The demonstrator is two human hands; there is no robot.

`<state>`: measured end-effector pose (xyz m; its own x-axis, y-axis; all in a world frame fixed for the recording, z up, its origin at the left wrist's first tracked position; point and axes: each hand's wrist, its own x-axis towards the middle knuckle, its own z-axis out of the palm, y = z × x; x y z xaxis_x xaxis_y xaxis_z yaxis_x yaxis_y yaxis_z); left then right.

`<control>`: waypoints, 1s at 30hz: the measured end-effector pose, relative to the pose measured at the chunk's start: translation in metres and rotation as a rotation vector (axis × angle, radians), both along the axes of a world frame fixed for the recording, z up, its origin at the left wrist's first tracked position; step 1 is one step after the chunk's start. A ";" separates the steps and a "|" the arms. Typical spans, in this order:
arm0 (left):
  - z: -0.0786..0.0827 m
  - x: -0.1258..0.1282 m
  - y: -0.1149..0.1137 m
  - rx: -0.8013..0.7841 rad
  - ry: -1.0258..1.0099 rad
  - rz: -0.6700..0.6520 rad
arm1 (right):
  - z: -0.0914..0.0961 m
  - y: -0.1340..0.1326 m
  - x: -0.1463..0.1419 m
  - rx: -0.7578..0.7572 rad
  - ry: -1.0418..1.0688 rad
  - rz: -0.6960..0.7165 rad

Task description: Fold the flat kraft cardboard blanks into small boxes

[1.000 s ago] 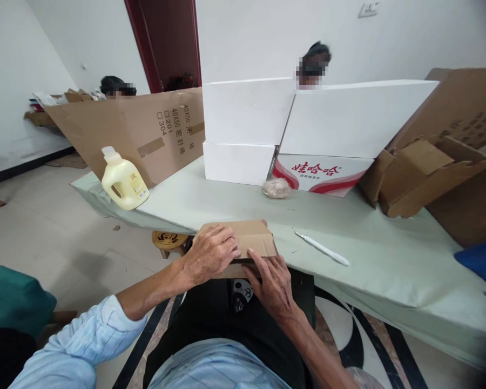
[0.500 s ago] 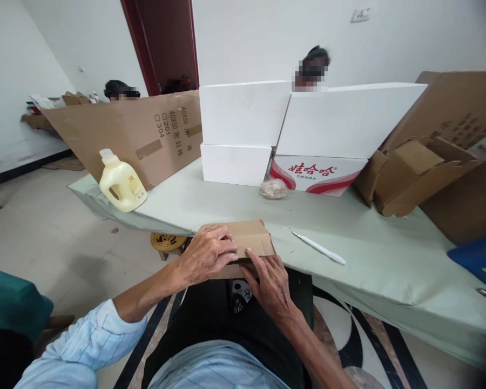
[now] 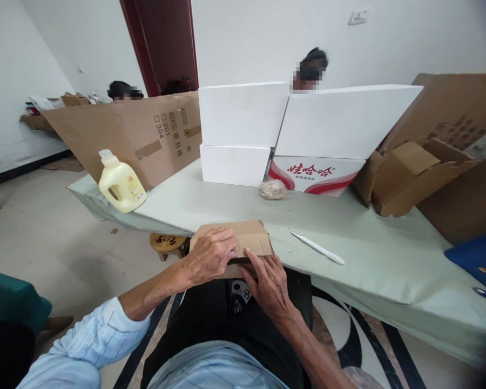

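Observation:
A folded piece of brown cardboard (image 3: 249, 235) lies at the table's near edge, partly over my lap. My left hand (image 3: 214, 251) presses on its left part with the fingers curled together. The right edge is gripped by my right hand (image 3: 267, 281), fingers on top and thumb below, by the dark gap between the upper and lower layers. My fingers hide part of the near edge. To the right of the cardboard a white scalpel-like craft knife (image 3: 318, 248) rests on the cloth, apart from both hands.
White boxes (image 3: 243, 116) stand stacked at the back, with a small clear-wrapped bundle (image 3: 272, 189) before them. A pale yellow jug (image 3: 122, 183) is at left by a large carton (image 3: 146, 135). Brown boxes (image 3: 421, 173) fill the right. Two people's heads show behind the boxes.
My left hand has shifted very slightly along the cardboard, showing more of its left corner. My right hand keeps its place. The whole view has drifted a little.

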<state>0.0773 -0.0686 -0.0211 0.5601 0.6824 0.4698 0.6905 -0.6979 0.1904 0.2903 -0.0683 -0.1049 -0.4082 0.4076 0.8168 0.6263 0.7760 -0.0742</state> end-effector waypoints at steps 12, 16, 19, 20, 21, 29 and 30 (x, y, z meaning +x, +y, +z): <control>0.011 -0.007 0.010 -0.416 -0.448 0.036 | -0.004 -0.004 0.000 -0.019 0.001 0.003; 0.013 -0.012 0.019 -0.644 -0.608 0.136 | -0.004 -0.004 0.001 -0.016 -0.005 0.000; 0.015 -0.019 0.029 -0.751 -0.720 0.132 | -0.004 -0.004 0.001 -0.021 0.005 0.004; 0.015 -0.022 0.034 -0.768 -0.752 0.119 | -0.004 -0.004 0.001 -0.021 0.008 0.003; 0.014 -0.025 0.041 -0.781 -0.780 0.108 | -0.004 -0.004 0.001 -0.021 0.010 0.002; 0.007 -0.049 0.152 -0.752 -0.620 0.274 | -0.002 -0.001 0.004 -0.019 0.037 0.012; 0.006 -0.047 0.169 -0.730 -0.574 0.301 | -0.002 -0.001 0.004 -0.023 0.045 0.015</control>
<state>0.0298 0.1005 -0.0150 0.1325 0.9909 0.0216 0.4877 -0.0841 0.8689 0.2943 -0.0694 -0.1067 -0.3771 0.4204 0.8253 0.6105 0.7829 -0.1199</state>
